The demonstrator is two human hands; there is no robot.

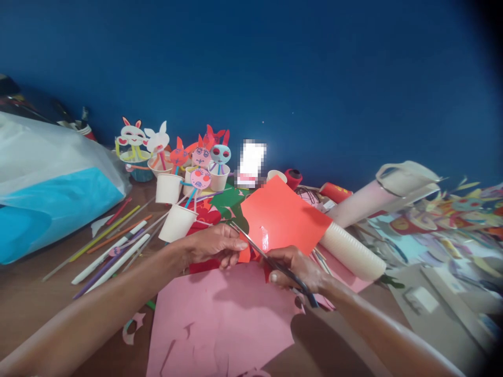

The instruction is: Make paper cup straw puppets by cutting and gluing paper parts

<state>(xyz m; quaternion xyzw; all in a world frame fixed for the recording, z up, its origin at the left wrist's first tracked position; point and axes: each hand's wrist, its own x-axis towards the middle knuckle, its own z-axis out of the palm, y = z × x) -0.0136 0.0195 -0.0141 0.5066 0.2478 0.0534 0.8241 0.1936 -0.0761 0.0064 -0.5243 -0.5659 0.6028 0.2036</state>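
Just above the pink sheet, center of the work area: small orange piece at the left hand's fingertips, big orange sheet right behind. Can't tell if the two are joined.

Left hand: thumb and fingertips pinched on the small piece, rest of the fingers curled.

Right hand: wrapped round the scissors, black handle out below the palm, blades pointing up-left past the left thumb. Blade gap not readable.

Around that: green scraps behind the left hand; cup stack on its side, right of the orange sheet; pitcher leaning behind it. Left: straws loose on the brown table, then a white-and-blue plastic bag. Paper-face figures in white cups stand behind, front cup tilted. Blue wall at the back. Far right is smeared.
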